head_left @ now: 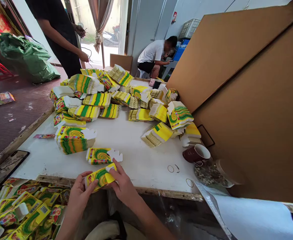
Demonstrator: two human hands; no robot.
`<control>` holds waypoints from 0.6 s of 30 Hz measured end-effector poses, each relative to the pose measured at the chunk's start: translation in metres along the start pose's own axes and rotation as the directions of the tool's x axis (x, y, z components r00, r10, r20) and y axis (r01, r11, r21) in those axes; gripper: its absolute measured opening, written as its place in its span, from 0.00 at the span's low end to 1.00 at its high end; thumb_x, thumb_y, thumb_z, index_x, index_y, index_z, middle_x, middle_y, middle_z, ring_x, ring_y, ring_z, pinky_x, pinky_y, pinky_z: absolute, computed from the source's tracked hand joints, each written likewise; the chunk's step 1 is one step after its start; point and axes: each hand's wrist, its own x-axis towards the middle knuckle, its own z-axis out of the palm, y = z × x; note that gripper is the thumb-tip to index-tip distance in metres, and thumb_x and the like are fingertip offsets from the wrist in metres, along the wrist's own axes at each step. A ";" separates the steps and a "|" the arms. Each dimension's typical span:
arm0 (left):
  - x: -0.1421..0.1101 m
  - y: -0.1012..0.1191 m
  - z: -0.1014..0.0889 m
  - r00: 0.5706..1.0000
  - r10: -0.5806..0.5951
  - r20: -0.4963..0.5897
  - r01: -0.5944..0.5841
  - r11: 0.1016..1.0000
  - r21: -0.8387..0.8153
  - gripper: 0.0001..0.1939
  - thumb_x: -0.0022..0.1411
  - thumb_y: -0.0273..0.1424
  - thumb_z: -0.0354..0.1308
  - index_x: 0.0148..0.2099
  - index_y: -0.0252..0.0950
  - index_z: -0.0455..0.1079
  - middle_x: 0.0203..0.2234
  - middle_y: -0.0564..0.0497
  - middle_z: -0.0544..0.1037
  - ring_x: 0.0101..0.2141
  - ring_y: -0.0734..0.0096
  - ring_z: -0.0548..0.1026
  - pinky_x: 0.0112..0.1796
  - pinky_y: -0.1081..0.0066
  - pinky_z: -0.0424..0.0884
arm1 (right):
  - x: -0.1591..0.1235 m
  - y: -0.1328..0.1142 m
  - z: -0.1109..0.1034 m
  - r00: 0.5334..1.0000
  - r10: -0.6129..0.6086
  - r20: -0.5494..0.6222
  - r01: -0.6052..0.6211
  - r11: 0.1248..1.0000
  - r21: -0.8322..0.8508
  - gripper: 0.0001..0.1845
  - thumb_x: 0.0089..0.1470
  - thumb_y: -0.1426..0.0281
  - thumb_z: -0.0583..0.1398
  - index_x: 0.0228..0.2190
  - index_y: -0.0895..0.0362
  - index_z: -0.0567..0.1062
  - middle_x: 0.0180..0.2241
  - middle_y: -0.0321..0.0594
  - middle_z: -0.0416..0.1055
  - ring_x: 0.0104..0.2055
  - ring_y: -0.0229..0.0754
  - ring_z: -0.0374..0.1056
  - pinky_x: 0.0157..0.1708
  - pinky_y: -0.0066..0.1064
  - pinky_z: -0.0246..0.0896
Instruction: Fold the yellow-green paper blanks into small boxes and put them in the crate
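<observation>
Over the table's front edge I hold a yellow and green printed carton (pixel 102 178) between both hands. My left hand (pixel 80 190) grips its left end, thumb on top. My right hand (pixel 122 183) is closed on the right end, by the flap. Just beyond it a small pile of flat cartons (pixel 100 156) lies on the white table (pixel 126 143), white flaps to the right. Behind that, to the left, stands a taller stack of flat cartons (pixel 73 140). Below left, many folded cartons (pixel 28 213) fill the space beside my lap.
Bundles of flat cartons (pixel 91 100) cover the table's far side. A phone (pixel 6 166) lies at the left edge. A mug (pixel 196 154), a tipped jar (pixel 216 173) and rubber bands (pixel 170 169) are at right, beside large cardboard (pixel 248 100). Two people are beyond the table, one standing, one seated.
</observation>
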 end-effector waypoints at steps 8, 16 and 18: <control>-0.004 0.003 0.000 0.998 -0.028 -0.052 0.026 0.999 -0.031 0.37 0.39 0.48 0.72 0.49 0.34 0.70 0.16 0.59 0.68 0.23 0.69 0.73 0.26 0.73 0.70 | 0.005 -0.010 -0.035 0.964 0.043 0.261 -0.038 0.999 -0.025 0.14 0.56 0.70 0.64 0.45 0.57 0.78 0.64 0.55 0.57 0.67 0.50 0.53 0.59 0.40 0.60; -0.003 0.015 0.006 0.997 -0.018 -0.080 0.010 0.995 -0.096 0.36 0.38 0.48 0.73 0.47 0.35 0.70 0.31 0.52 0.79 0.31 0.67 0.76 0.33 0.72 0.74 | 0.002 -0.003 -0.016 0.993 0.083 0.085 -0.085 0.996 0.023 0.19 0.48 0.74 0.68 0.44 0.56 0.78 0.63 0.52 0.57 0.62 0.49 0.61 0.59 0.40 0.60; -0.002 0.017 0.004 0.996 -0.033 -0.083 0.022 0.991 -0.133 0.36 0.38 0.47 0.73 0.48 0.36 0.70 0.33 0.51 0.79 0.31 0.68 0.77 0.32 0.72 0.74 | 0.001 -0.002 -0.013 0.991 0.047 0.128 -0.055 0.997 0.061 0.17 0.50 0.70 0.68 0.44 0.55 0.78 0.63 0.51 0.58 0.61 0.48 0.63 0.57 0.39 0.62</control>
